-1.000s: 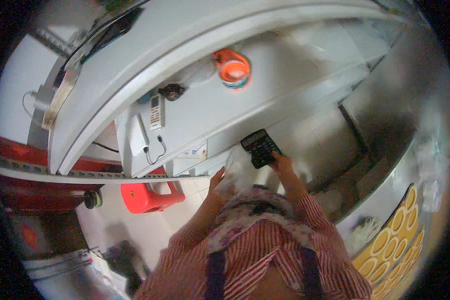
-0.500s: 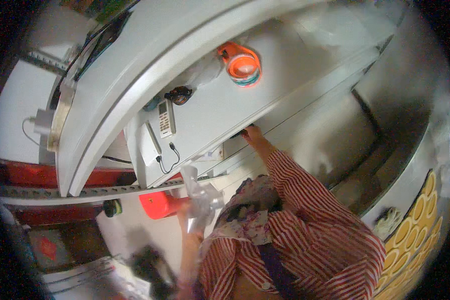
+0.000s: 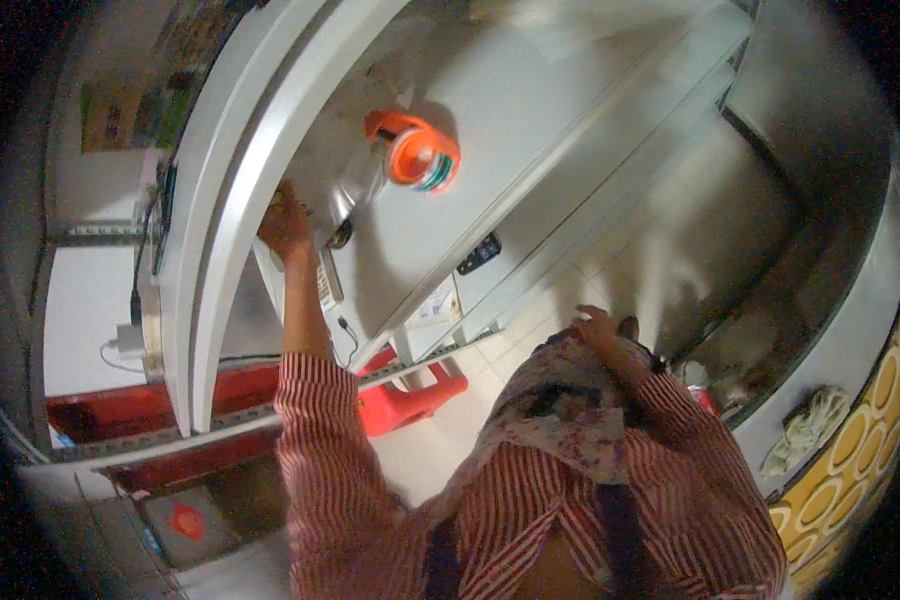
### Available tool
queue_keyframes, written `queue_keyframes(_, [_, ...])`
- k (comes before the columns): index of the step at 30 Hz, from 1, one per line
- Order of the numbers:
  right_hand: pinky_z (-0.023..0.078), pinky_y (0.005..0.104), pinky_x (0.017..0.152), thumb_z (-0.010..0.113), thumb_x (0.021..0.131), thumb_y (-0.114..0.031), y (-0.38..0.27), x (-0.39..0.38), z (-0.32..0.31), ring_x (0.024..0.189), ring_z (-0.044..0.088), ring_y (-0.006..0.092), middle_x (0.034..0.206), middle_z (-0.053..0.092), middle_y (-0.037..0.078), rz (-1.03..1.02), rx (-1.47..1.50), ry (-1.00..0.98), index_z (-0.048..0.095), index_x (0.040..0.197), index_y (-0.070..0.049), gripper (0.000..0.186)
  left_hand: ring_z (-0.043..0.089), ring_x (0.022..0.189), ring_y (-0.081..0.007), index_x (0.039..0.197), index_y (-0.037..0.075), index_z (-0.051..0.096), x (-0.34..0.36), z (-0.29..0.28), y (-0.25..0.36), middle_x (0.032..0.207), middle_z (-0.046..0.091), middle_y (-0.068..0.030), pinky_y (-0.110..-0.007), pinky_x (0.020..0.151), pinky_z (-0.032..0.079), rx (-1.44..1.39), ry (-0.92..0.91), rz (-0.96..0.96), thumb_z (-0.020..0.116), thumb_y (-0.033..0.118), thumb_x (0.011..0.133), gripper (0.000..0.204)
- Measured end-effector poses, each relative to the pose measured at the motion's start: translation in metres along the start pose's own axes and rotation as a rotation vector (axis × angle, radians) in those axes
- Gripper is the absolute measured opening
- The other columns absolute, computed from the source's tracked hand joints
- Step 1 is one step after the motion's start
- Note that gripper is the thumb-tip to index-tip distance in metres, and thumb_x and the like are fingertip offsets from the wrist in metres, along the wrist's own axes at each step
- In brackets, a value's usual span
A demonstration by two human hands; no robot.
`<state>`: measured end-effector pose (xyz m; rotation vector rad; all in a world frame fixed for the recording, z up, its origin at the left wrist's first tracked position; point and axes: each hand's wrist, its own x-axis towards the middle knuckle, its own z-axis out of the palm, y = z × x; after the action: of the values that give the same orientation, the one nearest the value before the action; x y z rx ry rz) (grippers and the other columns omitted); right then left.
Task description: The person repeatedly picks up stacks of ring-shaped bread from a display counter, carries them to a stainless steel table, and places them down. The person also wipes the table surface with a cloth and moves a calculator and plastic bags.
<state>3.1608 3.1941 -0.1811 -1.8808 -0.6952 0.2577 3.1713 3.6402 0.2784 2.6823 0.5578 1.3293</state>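
Note:
My left hand (image 3: 286, 228) reaches over the white tabletop (image 3: 400, 245) beside the curved white frame; its fingers are blurred and partly lost against the background. Close to it lie a shiny silver piece (image 3: 341, 204), a small dark item (image 3: 340, 235) and a white remote control (image 3: 328, 280), partly covered by my left arm. My right hand (image 3: 606, 343) is in front of my patterned apron (image 3: 560, 410), fingers loosely apart with nothing seen in them. A black handheld device with buttons (image 3: 480, 253) rests on the ledge below the tabletop, away from both hands.
An orange ring-shaped item with a clear roll (image 3: 417, 158) stands on the tabletop. Below are a red plastic stool (image 3: 410, 400) and a perforated metal rail (image 3: 240, 415). At right, a whitish bundle (image 3: 810, 430) lies beside a yellow circle-patterned surface (image 3: 860, 460).
My left hand has risen from beside the stool to the tabletop; the silvery thing it carried is no longer down there. My right hand has drawn back from the ledge, exposing the black device.

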Motion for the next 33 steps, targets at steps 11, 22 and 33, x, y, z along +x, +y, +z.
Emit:
queue_keyframes(11, [0.053, 0.0312, 0.057, 0.059, 0.088, -0.007, -0.024, 0.002, -0.107, 0.068, 0.066, 0.0185, 0.086, 0.068, 0.011, 0.757, 0.622, 0.029, 0.057, 0.122, -0.002, 0.034, 0.057, 0.108, -0.0385, 0.118, -0.003, 0.055, 0.051, 0.088, -0.09, 0.118, 0.058, -0.0239, -0.046, 0.093, 0.045, 0.752, -0.45, -0.047, 0.071, 0.033, 0.078, 0.057])
queue_keyframes(22, [0.052, 0.0285, 0.056, 0.058, 0.086, -0.004, -0.014, 0.024, -0.089, 0.066, 0.065, 0.0152, 0.081, 0.069, 0.009, 0.669, 0.451, 0.18, 0.06, 0.116, -0.002, 0.03, 0.047, 0.122, -0.037, 0.127, -0.001, 0.05, 0.104, 0.19, -0.088, 0.128, 0.053, -0.0225, -0.048, 0.101, 0.039, 0.627, -0.248, -0.102, 0.067, 0.02, 0.082, 0.053])
queue_keyframes(33, [0.052, 0.0327, 0.074, 0.061, 0.086, -0.005, -0.121, 0.018, -0.177, 0.086, 0.067, 0.0249, 0.102, 0.067, 0.019, 0.664, 0.251, 0.18, 0.062, 0.117, -0.003, 0.031, 0.046, 0.124, -0.0371, 0.128, -0.001, 0.049, 0.094, 0.163, -0.081, 0.13, 0.051, -0.0225, -0.048, 0.103, 0.037, 0.559, -0.351, -0.124, 0.068, 0.019, 0.08, 0.056])
